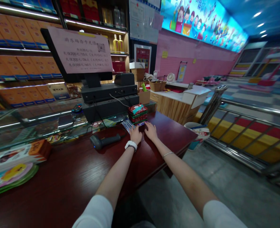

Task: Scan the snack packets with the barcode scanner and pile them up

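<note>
My left hand (135,134) lies flat on the dark red wooden counter (59,177), its fingertips at the edge of a printed card strip (128,125). My right hand (151,131) rests beside it, with its fingertips just below a stack of red and green packets (137,114). Neither hand appears to hold anything. A black handheld barcode scanner (105,141) lies on the counter to the left of my left hand. A white band circles my left wrist.
A black till terminal (109,95) with a printed price sign (79,50) stands behind the hands. To the left are a glass display case (40,122) and several stacked books. Boxed goods fill the back shelves. A metal railing (249,126) runs along the right.
</note>
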Motion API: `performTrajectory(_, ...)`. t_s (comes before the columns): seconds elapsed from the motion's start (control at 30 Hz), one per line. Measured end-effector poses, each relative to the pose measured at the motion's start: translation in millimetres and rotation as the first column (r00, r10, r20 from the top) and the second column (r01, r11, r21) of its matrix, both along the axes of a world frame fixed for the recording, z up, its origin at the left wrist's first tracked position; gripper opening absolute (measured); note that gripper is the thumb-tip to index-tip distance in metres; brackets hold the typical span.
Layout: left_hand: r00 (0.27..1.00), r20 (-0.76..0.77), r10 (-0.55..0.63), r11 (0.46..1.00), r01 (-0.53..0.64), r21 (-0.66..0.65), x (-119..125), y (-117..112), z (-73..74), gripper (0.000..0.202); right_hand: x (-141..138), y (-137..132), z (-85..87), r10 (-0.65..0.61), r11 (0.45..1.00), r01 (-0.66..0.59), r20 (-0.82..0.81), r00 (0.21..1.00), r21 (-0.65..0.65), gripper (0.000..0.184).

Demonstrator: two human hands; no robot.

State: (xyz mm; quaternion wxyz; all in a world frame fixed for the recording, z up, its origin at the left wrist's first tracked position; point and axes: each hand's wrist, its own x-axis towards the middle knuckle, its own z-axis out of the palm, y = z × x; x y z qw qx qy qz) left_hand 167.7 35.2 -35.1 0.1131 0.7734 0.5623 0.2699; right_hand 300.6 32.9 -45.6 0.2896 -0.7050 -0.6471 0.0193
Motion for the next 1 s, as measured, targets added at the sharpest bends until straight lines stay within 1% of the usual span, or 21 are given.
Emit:
performTrajectory(0.1, 0.987, 0.157, 0.012, 0.998, -0.020, 0.054, -3, -10, 2.3, 0.056, -9, -8, 0.7, -0.005, 0.983, 0.022, -0.091, 0.996, 0.180, 0.059)
performTrajectory(0.2, 0.956, 0.294, 0.019, 0.991, -0.057, 0.121, -11, -20, 8.2, 0.052, -22, -16, 7.9, 0.023, 0.943, 0.019, -0.121, 0.992, 0.332, 0.055)
performTrajectory(0.3, 0.930, 0.367, 0.025, 0.970, -0.112, 0.217, -28, -28, 17.6, 0.039, -38, -22, 19.3, 0.051, 0.889, 0.008, -0.118, 0.992, 0.457, 0.045)
performTrajectory(0.4, 0.912, 0.408, 0.047, 0.929, -0.190, 0.318, -50, -34, 26.5, 0.023, -60, -29, 28.8, 0.052, 0.834, 0.018, -0.111, 0.992, 0.552, 0.032)
performTrajectory(0.5, 0.891, 0.443, 0.099, 0.890, -0.279, 0.361, -75, -40, 31.6, 0.013, -85, -35, 33.1, 0.049, 0.798, 0.026, -0.109, 0.993, 0.602, 0.021)
performTrajectory(0.6, 0.870, 0.470, 0.146, 0.860, -0.347, 0.374, -101, -44, 33.1, 0.009, -113, -38, 33.4, 0.078, 0.788, 0.007, -0.112, 0.991, 0.615, 0.016)
performTrajectory(0.67, 0.865, 0.474, 0.163, 0.843, -0.371, 0.389, -120, -46, 33.1, 0.008, -131, -38, 32.7, 0.102, 0.784, -0.008, -0.116, 0.988, 0.620, 0.015)
performTrajectory(0.8, 0.872, 0.452, 0.187, 0.809, -0.398, 0.433, -160, -51, 33.9, 0.013, -168, -36, 31.5, 0.166, 0.768, -0.048, -0.127, 0.978, 0.638, 0.014)
performTrajectory(1.0, 0.879, 0.389, 0.275, 0.771, -0.443, 0.458, -222, -61, 39.0, 0.025, -226, -35, 33.5, 0.274, 0.728, -0.142, -0.095, 0.957, 0.671, 0.014)
